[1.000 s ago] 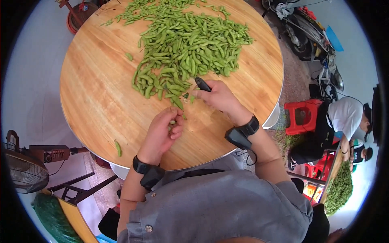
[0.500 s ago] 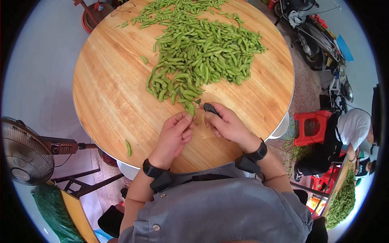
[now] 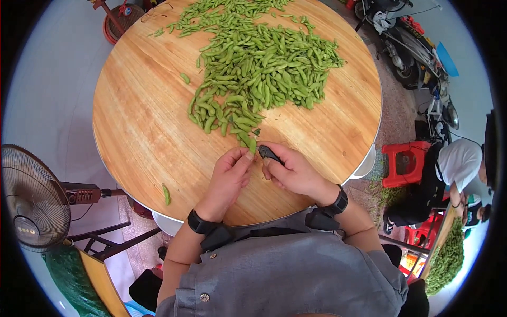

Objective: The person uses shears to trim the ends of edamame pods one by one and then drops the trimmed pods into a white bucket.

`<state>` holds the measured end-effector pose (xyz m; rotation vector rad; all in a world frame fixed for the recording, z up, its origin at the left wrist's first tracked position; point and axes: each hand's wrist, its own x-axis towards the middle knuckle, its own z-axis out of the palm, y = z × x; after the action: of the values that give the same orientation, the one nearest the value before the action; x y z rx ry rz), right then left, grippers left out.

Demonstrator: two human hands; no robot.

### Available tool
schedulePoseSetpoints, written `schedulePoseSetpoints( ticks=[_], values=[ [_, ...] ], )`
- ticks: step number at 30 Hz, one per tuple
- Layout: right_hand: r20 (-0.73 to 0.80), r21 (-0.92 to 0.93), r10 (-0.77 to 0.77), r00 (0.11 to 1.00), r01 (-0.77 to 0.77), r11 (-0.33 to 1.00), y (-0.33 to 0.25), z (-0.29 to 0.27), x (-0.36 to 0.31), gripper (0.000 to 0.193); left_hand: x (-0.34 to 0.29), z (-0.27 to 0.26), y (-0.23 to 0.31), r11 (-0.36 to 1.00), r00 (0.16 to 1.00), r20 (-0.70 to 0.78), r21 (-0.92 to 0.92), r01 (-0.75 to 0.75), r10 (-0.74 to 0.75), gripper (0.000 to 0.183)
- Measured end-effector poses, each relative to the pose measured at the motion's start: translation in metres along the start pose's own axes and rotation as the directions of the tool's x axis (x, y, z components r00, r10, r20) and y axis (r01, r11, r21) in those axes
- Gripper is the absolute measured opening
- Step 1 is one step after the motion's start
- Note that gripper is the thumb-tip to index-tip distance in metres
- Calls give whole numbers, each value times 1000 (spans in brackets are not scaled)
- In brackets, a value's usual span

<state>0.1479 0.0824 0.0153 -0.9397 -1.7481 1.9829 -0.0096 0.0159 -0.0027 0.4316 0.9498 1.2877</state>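
Note:
My left hand (image 3: 230, 177) pinches a green soybean pod (image 3: 252, 146) between thumb and fingertips, its tip pointing away from me. In my right hand (image 3: 293, 170) is a small black-handled tool (image 3: 270, 154), gripped in curled fingers; its working end is too small and hidden to make out. The tool's end sits right beside the pod, and I cannot tell whether they touch. Just beyond my hands a large heap of soybean pods (image 3: 269, 68) covers the middle and far part of the round wooden table (image 3: 142, 116).
A single pod (image 3: 167, 194) lies near the table's left front edge, another (image 3: 185, 78) left of the heap. A fan (image 3: 34, 198) stands at left. On the right are a red stool (image 3: 405, 164), a seated person (image 3: 459, 164), a motorbike (image 3: 406, 58) and more greens (image 3: 446, 259).
My hands have drawn closer together. The black-handled tool has come down and toward the pod in my left hand, which now stands more upright beside it.

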Motion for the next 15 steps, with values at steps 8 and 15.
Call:
schedulePoseSetpoints(
  ticks=[8, 15],
  values=[
    [-49, -196, -102, 994, 91, 976, 1, 1, 0, 40, 6, -9, -13, 432, 796, 190, 755, -492, 575, 6],
    [326, 632, 248, 912, -406, 660, -21, -13, -2, 36, -2, -9, 6, 978, 976, 204, -176, 113, -76, 10]
  ],
)
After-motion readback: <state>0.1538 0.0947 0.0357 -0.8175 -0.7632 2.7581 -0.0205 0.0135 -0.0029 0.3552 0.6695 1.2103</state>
